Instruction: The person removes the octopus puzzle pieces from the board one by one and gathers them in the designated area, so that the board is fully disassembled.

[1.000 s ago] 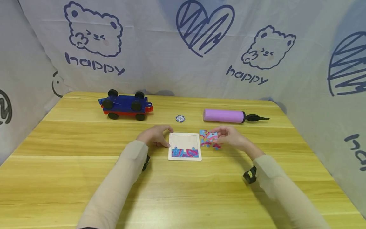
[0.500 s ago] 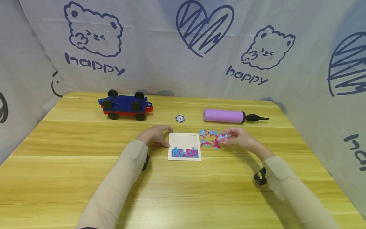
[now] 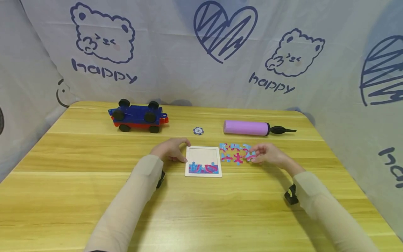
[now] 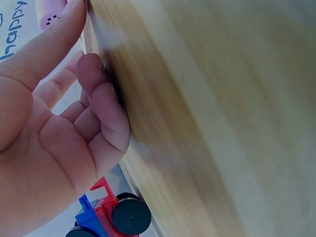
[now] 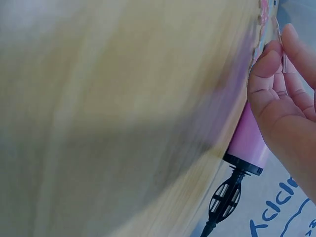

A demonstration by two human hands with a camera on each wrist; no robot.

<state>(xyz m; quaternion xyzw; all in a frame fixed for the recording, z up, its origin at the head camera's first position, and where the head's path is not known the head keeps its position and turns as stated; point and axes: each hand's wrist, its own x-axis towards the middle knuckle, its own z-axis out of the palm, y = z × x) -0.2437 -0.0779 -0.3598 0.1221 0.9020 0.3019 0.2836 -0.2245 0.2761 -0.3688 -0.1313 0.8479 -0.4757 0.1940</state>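
Note:
A square wooden puzzle board lies in front of me, a row of blue, purple and pink pieces along its near side. My left hand holds the board's left edge, index finger at the far corner and thumb lower down the side; its other fingers are curled in the left wrist view. Right of the board, my right hand pinches a blue and pink puzzle piece, seen edge-on between thumb and fingers in the right wrist view. Several loose puzzle pieces lie between board and right hand.
An upturned blue and red toy wagon stands at the back left. A poker chip lies beyond the board. Behind the loose pieces is a purple hand pump with a black nozzle. A printed cloth hangs behind the wooden table.
My right hand has moved right with the puzzle piece, from over the loose pieces to their right side, uncovering several of them. My left hand and the board stay put.

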